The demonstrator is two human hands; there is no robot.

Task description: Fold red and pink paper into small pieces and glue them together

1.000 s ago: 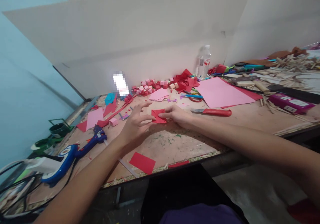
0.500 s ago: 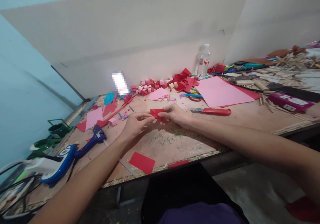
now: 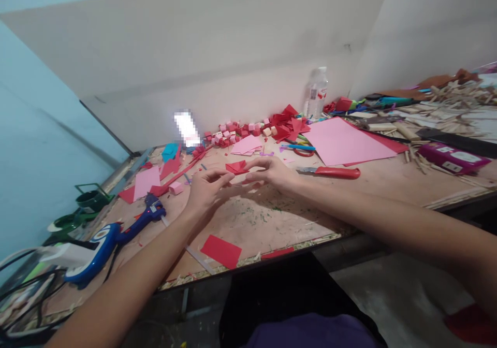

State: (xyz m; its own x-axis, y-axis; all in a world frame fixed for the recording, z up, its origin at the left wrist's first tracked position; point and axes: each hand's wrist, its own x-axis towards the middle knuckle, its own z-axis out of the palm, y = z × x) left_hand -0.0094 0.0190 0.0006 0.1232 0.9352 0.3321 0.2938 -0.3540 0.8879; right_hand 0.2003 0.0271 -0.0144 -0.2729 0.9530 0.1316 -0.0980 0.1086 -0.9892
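Observation:
A small folded piece of red paper [image 3: 236,167] sits just beyond my fingertips, over the middle of the table. My left hand [image 3: 208,185] is to its near left, fingers stretched out and nothing seen in them. On the right, my right hand [image 3: 272,173] arches with thumb and fingers apart, its fingertips close to the paper's right edge. Whether either hand touches the paper I cannot tell. A flat red paper rectangle [image 3: 221,251] lies near the table's front edge, and a red-handled knife [image 3: 337,172] lies right of my right hand.
Pink and red paper cubes [image 3: 233,133] are heaped along the back wall, beside a plastic bottle [image 3: 316,93]. Large pink sheets [image 3: 347,142] lie behind the knife. At left are a blue glue gun [image 3: 145,216] and a blue-white power strip [image 3: 93,255] with cables.
Both hands have loosened from the folded red paper, which they pinched between them before. It now sits slightly farther back and left, and the fingers have spread.

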